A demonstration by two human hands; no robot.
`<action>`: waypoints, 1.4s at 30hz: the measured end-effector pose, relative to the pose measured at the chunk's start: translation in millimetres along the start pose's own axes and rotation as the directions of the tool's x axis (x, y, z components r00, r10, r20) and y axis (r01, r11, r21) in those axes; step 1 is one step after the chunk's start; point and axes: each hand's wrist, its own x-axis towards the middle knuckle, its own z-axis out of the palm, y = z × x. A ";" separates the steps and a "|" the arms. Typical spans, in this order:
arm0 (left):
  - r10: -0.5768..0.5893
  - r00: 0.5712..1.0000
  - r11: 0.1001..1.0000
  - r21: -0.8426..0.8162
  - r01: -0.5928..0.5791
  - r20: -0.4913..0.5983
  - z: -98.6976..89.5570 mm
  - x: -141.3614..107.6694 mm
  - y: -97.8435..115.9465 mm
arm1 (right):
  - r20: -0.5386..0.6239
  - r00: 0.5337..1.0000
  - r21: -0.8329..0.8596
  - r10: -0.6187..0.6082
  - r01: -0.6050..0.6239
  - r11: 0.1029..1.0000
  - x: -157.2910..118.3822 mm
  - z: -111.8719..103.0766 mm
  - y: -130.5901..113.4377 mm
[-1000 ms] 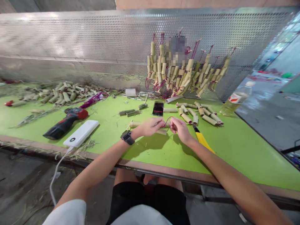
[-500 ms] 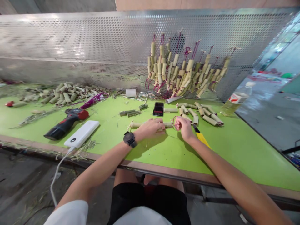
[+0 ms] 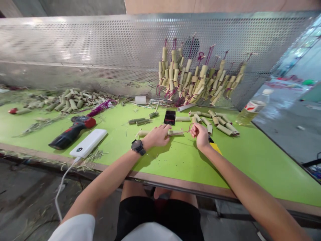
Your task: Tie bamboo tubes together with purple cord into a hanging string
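My left hand (image 3: pixel 157 136), a dark watch on its wrist, rests over a row of short bamboo tubes (image 3: pixel 177 133), its fingers curled down on them against the table. The row's left end (image 3: pixel 143 133) sticks out past the hand; the middle is hidden beneath it. A thin dark red string (image 3: pixel 187 131) runs from the right end of the row to my right hand (image 3: pixel 200 135), which is closed on it in a pinch. Beside that wrist, partly covered by the forearm, lies a tool with a yellow handle (image 3: pixel 215 148).
A phone (image 3: pixel 170 117) and loose bamboo tubes (image 3: pixel 223 129) lie beyond my hands. Strung bamboo figures (image 3: pixel 200 77) hang on the perforated metal panel (image 3: pixel 112 43). A cordless drill (image 3: pixel 71 132), a power bank (image 3: pixel 89 143) and a bamboo heap (image 3: pixel 72 100) are left; a bottle (image 3: pixel 254 107) stands right.
My right hand has moved slightly right, away from the tubes, and more string shows between. My left hand has shifted a little left, uncovering more of the row's right end.
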 end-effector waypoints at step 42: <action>0.020 0.978 -0.235 -0.950 0.208 0.209 -18.7 10.2 28.2 | 0.290 0.953 -0.656 -0.089 0.265 0.707 5.3 -6.6 -17.9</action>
